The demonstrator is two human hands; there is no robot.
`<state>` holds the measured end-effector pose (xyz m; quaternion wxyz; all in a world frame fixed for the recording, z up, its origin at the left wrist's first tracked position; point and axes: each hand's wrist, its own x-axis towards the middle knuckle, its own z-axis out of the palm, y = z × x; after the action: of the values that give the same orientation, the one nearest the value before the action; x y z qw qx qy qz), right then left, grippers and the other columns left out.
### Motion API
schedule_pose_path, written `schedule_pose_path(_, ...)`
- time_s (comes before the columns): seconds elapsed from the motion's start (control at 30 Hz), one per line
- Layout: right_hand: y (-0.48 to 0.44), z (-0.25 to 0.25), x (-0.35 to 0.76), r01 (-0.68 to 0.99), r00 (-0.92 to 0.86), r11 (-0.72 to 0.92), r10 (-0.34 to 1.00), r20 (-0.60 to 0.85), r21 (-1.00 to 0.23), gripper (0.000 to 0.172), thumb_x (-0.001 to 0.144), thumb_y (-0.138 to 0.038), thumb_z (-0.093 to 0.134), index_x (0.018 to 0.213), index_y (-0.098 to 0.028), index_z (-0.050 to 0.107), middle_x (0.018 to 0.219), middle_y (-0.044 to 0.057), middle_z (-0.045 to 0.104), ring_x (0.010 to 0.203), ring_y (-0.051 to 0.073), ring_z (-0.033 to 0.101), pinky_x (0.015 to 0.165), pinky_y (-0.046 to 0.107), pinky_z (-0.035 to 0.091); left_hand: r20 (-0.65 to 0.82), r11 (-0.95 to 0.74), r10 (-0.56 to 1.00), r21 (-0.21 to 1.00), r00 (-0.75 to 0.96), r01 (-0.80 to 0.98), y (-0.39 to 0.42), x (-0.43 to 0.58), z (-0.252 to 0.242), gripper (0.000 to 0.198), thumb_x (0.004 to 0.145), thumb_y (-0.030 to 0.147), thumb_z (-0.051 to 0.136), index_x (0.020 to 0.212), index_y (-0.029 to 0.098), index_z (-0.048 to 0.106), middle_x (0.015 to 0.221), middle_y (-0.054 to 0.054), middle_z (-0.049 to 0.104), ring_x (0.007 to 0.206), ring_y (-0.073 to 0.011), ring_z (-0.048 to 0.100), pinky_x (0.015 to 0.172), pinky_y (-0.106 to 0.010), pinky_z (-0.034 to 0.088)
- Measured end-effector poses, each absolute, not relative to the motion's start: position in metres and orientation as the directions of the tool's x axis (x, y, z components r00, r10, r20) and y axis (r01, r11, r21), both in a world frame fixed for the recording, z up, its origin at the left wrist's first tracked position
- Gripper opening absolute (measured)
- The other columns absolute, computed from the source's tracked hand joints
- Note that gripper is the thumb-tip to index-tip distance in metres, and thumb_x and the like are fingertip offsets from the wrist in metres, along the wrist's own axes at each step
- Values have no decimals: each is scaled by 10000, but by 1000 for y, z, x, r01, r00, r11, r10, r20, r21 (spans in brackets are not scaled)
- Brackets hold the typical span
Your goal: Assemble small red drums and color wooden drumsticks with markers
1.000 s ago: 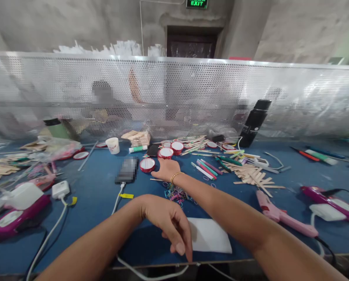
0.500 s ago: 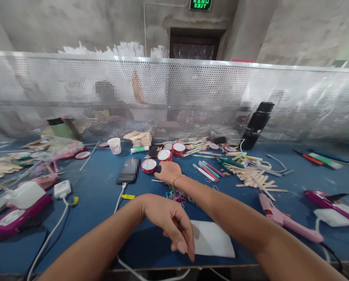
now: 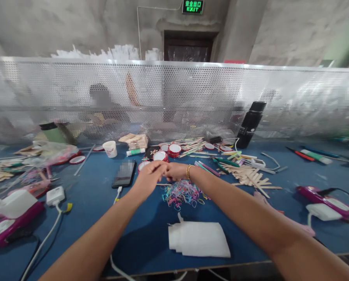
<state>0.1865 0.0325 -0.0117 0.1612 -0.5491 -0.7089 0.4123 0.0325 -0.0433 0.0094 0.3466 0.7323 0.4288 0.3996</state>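
Note:
My left hand [image 3: 149, 177] and my right hand [image 3: 176, 171], the right wearing a gold bracelet, meet at the fingertips above the table. Both have bent fingers pressed together, and whatever lies between them is hidden. Just behind are red-sided tape rolls [image 3: 160, 156], one of them partly covered by my left hand. Below my right hand spreads a pile of small coloured rubber bands [image 3: 181, 194]. A folded white sheet [image 3: 203, 239] lies closer to the front edge. Left of my left hand is a black phone [image 3: 124, 174].
Wooden sticks [image 3: 250, 175] fan out at the right, near a pink glue gun [image 3: 297, 222] partly behind my right forearm. Power strips [image 3: 329, 203] and cables lie at both sides. A paper cup [image 3: 110, 149] and a black bottle [image 3: 251, 125] stand before the perforated metal screen [image 3: 192, 89].
My left hand has moved up and forward from over the white sheet to meet my right hand. My right hand has come slightly back from the tape rolls. The view has shifted a little.

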Motion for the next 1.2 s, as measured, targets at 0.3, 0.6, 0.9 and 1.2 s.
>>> schedule_pose_path(0.3, 11, -10, 206, 551, -385, 13, 892, -239, -835, 104, 809, -160, 614, 705, -160, 621, 622, -36, 589, 481, 58, 439, 455, 187, 312, 102, -465, 868, 508, 485, 725, -18, 22, -14, 462, 949, 213, 331, 1335, 176, 582, 1130, -99, 704, 659, -145, 652, 736, -285, 503)
schedule_pose_path(0.6, 10, -3, 222, 331, -414, -39, 892, -182, -943, 120, 907, -215, 464, 809, -193, 532, 506, -105, 326, 389, 64, 273, 404, 176, 221, 141, -496, 868, 260, 476, 829, -14, 21, -7, 323, 920, 218, 395, 829, 196, 704, 909, -70, 718, 880, -213, 632, 757, -286, 428)
schedule_pose_path(0.9, -25, 39, 348, 319, -103, 107, 992, 78, -942, 186, 916, -330, 525, 870, -159, 581, 531, -106, 283, 430, 57, 222, 432, 195, 168, 116, -456, 890, 226, 441, 861, -14, 20, -6, 261, 899, 286, 500, 867, 224, 752, 969, -50, 731, 911, -207, 645, 782, -281, 450)
schedule_pose_path(1.2, -77, 47, 449, 996, 82, -58, 926, 369, -75, 301, 807, -276, 626, 1076, -233, 755, 1112, 84, 724, 969, 249, 642, 791, 337, 457, 80, -558, 825, -36, 559, 829, -16, 14, -7, 126, 816, 217, 633, 893, 216, 733, 995, -79, 686, 976, -256, 641, 827, -341, 460)
